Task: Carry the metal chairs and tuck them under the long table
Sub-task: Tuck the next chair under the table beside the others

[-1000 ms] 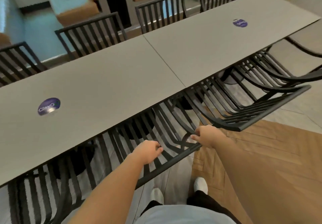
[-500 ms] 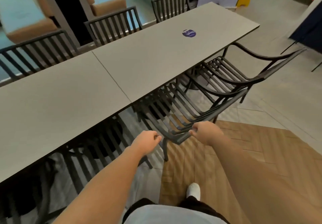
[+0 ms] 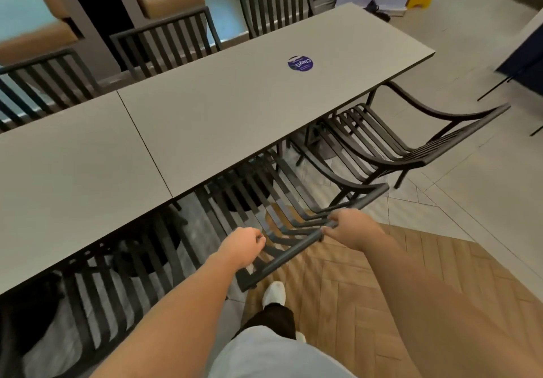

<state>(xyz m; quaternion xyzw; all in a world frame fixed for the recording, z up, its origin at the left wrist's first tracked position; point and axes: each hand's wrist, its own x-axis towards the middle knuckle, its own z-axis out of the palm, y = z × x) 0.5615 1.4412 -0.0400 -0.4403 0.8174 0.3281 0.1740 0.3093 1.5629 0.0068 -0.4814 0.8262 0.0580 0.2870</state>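
Metal chair point(image 3: 293, 224), gripped by left hand point(image 3: 241, 247) and right hand point(image 3: 351, 229), half-tucked under long table point(image 3: 235, 107); armchair point(image 3: 411, 145) at two o'clock protrudes (pending).

The dark slatted metal chair point(image 3: 296, 210) is showing a matt, painted-looking finish, its top rail smooth under the left hand point(image 3: 244, 245) and right hand point(image 3: 349, 227) gripping it. At 12 o'clock the long grey table point(image 3: 205, 130) is looking smooth and matt, with a glossy round purple sticker point(image 3: 300, 63). At 5 o'clock the herringbone wood-look floor point(image 3: 367, 283) is meeting pale smooth tiles point(image 3: 470, 186).
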